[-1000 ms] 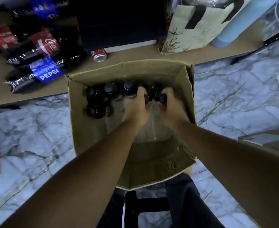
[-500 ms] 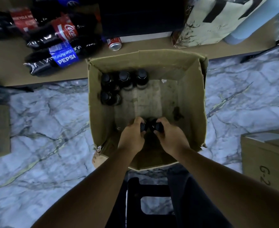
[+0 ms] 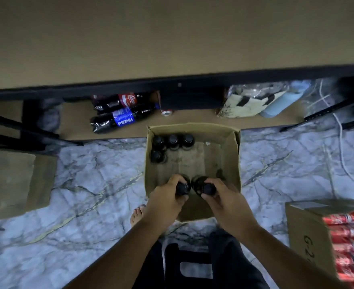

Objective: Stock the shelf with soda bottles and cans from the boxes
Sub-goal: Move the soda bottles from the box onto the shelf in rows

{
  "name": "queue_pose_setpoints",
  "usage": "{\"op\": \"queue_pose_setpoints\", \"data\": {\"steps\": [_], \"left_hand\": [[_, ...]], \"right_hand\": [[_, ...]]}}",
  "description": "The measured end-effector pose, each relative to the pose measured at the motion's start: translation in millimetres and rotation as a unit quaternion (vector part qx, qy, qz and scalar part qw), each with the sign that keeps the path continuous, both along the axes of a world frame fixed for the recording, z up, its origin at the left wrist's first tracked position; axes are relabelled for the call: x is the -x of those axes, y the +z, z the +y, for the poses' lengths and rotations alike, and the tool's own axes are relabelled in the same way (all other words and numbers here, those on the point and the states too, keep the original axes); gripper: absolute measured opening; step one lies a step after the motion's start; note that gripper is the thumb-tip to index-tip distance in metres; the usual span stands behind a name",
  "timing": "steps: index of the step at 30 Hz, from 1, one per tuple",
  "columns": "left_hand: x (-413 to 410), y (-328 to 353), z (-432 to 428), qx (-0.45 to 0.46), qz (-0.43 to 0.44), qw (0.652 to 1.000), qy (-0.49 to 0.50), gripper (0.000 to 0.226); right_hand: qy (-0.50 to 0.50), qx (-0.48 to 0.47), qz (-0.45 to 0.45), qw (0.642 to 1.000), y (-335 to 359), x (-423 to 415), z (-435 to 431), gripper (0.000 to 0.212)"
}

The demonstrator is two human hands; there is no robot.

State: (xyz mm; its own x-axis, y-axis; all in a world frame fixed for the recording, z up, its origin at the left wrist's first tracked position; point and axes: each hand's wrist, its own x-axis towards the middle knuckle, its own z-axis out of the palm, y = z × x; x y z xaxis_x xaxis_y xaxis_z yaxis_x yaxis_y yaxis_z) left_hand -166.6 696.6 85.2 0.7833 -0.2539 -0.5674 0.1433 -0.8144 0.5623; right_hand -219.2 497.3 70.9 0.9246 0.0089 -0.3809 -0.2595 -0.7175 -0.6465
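Note:
An open cardboard box (image 3: 230,157) stands on the marble floor in front of me. Several dark soda bottles (image 3: 172,142) stand in its far left corner. My left hand (image 3: 167,201) grips the neck of one dark bottle (image 3: 182,188), and my right hand (image 3: 224,199) grips the neck of another dark bottle (image 3: 207,187), both lifted above the box's near side. A brown shelf board (image 3: 172,34) fills the top of the view. On the lower shelf lie a Coca-Cola bottle (image 3: 119,101), a Pepsi bottle (image 3: 121,119) and a can (image 3: 167,112).
A box of red cans (image 3: 351,243) stands at the right. A flat cardboard box (image 3: 15,180) lies at the left. A patterned bag (image 3: 247,103) and a light blue cylinder (image 3: 280,103) sit on the lower shelf. A black stool (image 3: 192,265) is beneath me; my bare foot (image 3: 137,215) is beside the box.
Both hands pulled the two bottles from the far right of the box toward me and lifted them. My head rose, bringing the upper shelf board into view.

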Motion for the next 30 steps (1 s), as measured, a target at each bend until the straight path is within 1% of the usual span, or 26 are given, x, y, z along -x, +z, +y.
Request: {"op": "queue_pose_setpoints", "data": {"steps": [6, 10, 15, 18, 22, 26, 28, 30], "left_hand": [[-1, 182, 16, 0.066, -0.099, 0.993, -0.002, 0.028], [-5, 291, 32, 0.109, -0.177, 0.978, -0.02, 0.028], [-12, 414, 53, 0.103, -0.294, 0.949, -0.041, 0.029], [-17, 479, 64, 0.081, -0.349, 0.932, -0.051, 0.027], [-26, 551, 80, 0.042, -0.439, 0.896, -0.061, 0.029], [-40, 608, 99, 0.006, -0.473, 0.88, -0.033, 0.03], [-52, 630, 112, -0.013, -0.498, 0.866, -0.031, 0.028], [-66, 650, 129, -0.023, -0.506, 0.862, -0.026, 0.028]], "right_hand": [[0.0, -0.053, -0.11, 0.993, 186, -4, -1, 0.03], [-0.006, -0.089, -0.175, 0.981, 295, -20, 8, 0.032], [0.025, -0.099, -0.283, 0.954, 414, -45, 20, 0.019], [0.053, -0.103, -0.328, 0.938, 473, -61, 26, 0.018], [0.093, -0.124, -0.383, 0.911, 540, -86, 40, 0.02], [0.141, -0.139, -0.4, 0.895, 592, -116, 61, 0.026], [0.158, -0.143, -0.408, 0.888, 611, -132, 75, 0.02], [0.17, -0.138, -0.42, 0.881, 630, -151, 92, 0.014]]}}
